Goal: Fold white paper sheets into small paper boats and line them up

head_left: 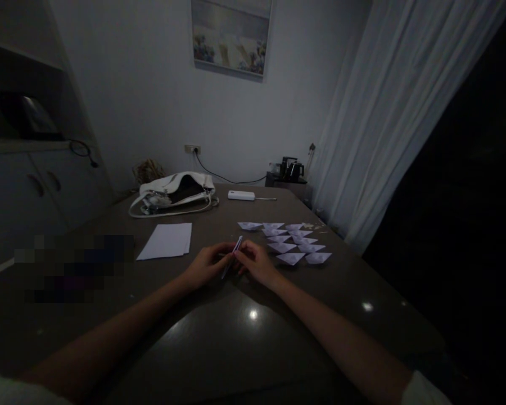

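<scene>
Between my two hands, a small piece of folded white paper [238, 245] is held on edge just above the dark table [194, 337]. My left hand [208, 263] pinches it from the left, and my right hand [256, 261] grips it from the right with thumb and fingers together. Parts of the folds are hidden behind the fingers. Just right of my right hand stand several folded paper boats [290, 258] in two rough columns. A stack of white paper sheets [166, 241] lies beyond my left hand.
A white handbag [175, 191] with a strap rests at the back left of the table. Near the back edge lies a white power bank [241, 195] with a short cable. Small pale scraps [314, 226] are by the right edge. A kettle [294, 171] stands behind the table.
</scene>
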A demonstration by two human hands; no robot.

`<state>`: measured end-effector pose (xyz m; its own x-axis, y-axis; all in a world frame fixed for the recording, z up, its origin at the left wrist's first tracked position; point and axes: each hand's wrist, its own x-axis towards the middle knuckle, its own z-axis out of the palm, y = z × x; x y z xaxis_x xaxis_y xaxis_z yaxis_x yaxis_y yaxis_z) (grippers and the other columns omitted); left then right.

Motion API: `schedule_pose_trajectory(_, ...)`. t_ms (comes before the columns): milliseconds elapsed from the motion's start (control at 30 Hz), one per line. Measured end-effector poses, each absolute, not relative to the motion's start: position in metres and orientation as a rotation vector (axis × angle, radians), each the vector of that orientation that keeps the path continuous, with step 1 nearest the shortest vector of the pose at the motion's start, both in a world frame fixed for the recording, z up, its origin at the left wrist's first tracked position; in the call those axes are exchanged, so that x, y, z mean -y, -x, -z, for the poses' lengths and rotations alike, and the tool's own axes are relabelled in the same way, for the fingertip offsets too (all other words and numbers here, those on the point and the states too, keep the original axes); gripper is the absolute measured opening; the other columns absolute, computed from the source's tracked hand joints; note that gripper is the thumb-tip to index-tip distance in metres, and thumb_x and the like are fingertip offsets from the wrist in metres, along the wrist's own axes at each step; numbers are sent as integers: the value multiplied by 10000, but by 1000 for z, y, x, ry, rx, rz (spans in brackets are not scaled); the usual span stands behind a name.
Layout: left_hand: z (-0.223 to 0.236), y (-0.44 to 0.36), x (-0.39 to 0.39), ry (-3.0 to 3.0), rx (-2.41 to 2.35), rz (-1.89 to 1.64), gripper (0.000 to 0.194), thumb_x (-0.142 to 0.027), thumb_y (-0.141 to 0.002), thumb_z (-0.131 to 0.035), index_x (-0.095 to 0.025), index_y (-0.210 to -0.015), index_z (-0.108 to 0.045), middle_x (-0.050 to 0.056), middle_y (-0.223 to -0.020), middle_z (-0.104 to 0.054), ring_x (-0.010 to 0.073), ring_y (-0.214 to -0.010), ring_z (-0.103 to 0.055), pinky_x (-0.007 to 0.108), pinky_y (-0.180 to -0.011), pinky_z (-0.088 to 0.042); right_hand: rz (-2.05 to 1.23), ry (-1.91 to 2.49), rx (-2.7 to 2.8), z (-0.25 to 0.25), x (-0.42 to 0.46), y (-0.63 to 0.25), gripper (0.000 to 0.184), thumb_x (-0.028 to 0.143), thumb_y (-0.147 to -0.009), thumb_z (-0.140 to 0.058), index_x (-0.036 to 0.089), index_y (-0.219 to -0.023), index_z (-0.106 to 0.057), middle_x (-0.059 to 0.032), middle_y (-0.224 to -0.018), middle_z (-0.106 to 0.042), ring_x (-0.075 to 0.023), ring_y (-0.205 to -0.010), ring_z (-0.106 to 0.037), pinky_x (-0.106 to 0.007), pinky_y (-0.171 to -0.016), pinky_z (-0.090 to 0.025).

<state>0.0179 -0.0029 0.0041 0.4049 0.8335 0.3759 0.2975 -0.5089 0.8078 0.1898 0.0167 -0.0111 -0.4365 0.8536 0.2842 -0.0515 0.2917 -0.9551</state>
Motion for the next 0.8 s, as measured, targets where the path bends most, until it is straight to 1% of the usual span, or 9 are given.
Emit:
schedule_pose_trajectory(100, -6, -17, 4, -2022, -976, -1082, 386, -392, -880, -497, -132, -1146, -601, 103, -1087, -672, 253, -1001, -623, 372, -883, -487, -1265, 796, 1640, 14, -18, -189, 255, 409, -770, -596, 189, -807, -472, 13, -708, -569, -123, -550, -584, -219, -440, -492)
schedule_pose_trajectory(233, -7, -18, 6, -2087, -1018, -1077, 388, -385, -846, -549, -137, -1139, -606, 110, -1108, -657, 250, -994, -616, 380, -873, -495, -1250, 925, 1552, 18, -23, -189, 184, 272, -755, -582, 204, -877, -462, 32, -653, -568, -126, -485, -572, -226, -414, -484)
schedule_pose_trajectory(333, -7, -19, 7, -2134, -1010, -1050, 390, -372, -829, -570, -169, -1162, -596, 98, -1110, -650, 239, -972, -614, 373, -855, -502, -1224, 929, 1542, 20, -27, -190, 160, 195, -734, -561, 205, -870, -477, 33, -635, -569, -131, -482, -575, -217, -412, -467)
schedule_pose_trajectory(467, -5, -18, 5, -2145, -1001, -1043, 459, -377, -792, -623, -184, -1205, -569, 92, -1104, -630, 218, -913, -615, 351, -809, -514, -1222, 907, 1530, 18, -28, -194, 162, 188, -731, -555, 194, -889, -522, 17, -652, -600, -126, -502, -574, -205, -433, -444)
schedule_pose_trajectory(600, -4, -15, 0, -2132, -1024, -1009, 467, -345, -758, -662, -169, -1184, -589, 85, -1045, -644, 198, -841, -620, 335, -775, -512, -1261, 893, 1503, 16, -28, -196, 204, 204, -727, -562, 185, -929, -546, 7, -661, -630, -132, -530, -587, -203, -454, -436)
schedule_pose_trajectory(733, -5, -14, 0, -2076, -993, -980, 464, -311, -731, -686, -174, -1168, -608, 81, -1050, -668, 213, -875, -631, 351, -806, -503, -1316, 871, 1478, 15, -27, -197, 201, 215, -701, -592, 187, -895, -546, -2, -714, -655, -139, -559, -611, -228, -505, -474)
schedule_pose_trajectory(800, -6, -14, 1, -2044, -992, -982, 427, -312, -740, -677, -179, -1142, -627, 76, -1050, -684, 228, -909, -635, 368, -837, -493, -1311, 867, 1488, 14, -28, -196, 224, 203, -664, -627, 188, -870, -542, 1, -735, -658, -148, -600, -625, -244, -545, -495)
